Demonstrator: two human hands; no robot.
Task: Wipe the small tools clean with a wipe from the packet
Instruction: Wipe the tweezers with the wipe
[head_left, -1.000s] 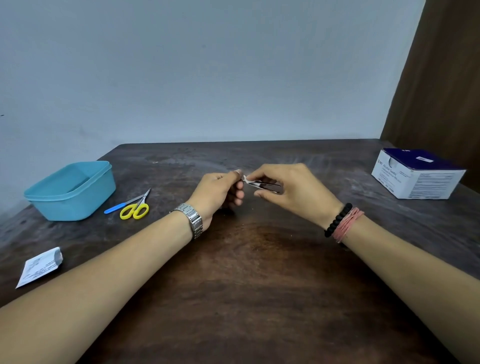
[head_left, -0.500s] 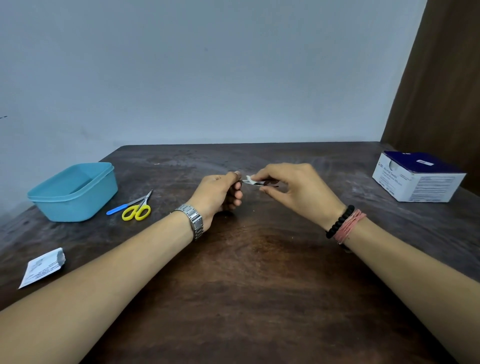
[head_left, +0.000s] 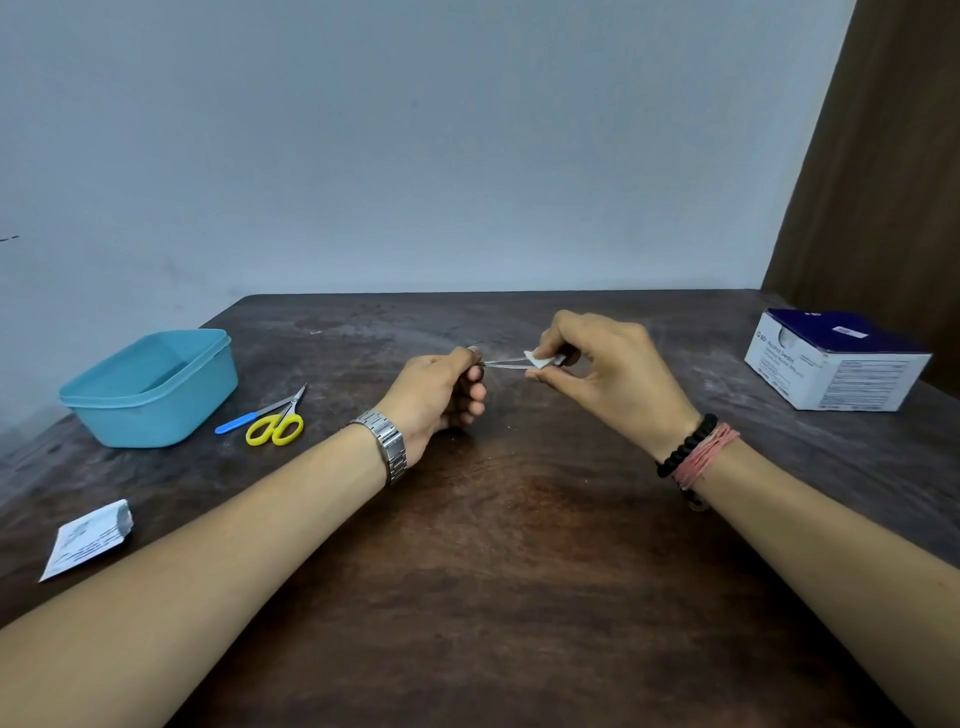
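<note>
Dark wood table (head_left: 493, 571); box (head_left: 836, 364) reads "BD"; left hand (head_left: 436, 395) pinches tweezers (head_left: 504, 365), right hand (head_left: 608, 369) fingers pinch wipe (head_left: 537, 359).

Single head-worn view, looking forward and down across the surface (head_left: 493, 597) toward the far wall (head_left: 415, 156).

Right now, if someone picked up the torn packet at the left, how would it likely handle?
The packet looks like a thin, flat sachet with one end torn open, so it is probably very light and floppy. Lying flat on the table, it should slide under a push, not roll or tip. Its low edge may be fiddly to pinch.
</note>
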